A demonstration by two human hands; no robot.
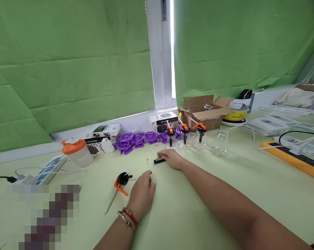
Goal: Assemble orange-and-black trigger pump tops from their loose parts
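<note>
My right hand (174, 158) reaches far forward over the table, its fingers closed on the end of a small black strip (159, 161) with a row of short pale pins along it. Nearer to me, my left hand (143, 191) rests on the tabletop, thumb apart from the loosely bent fingers, with nothing visible in it. To its left lies a black lid (123, 178) with an orange lever and a metal tube. Tiny bits (147, 160) lie beside the strip. Beyond my right hand stand three clear bottles with black and orange tops (185, 133).
Purple plastic parts (128, 139) lie along the back, near printed boxes (102, 146) and an open carton (211, 116). An orange-lidded cup (77, 154) and a white power strip (51, 168) are left. A clear bottle (219, 144) and orange-black power strip (297, 158) are right.
</note>
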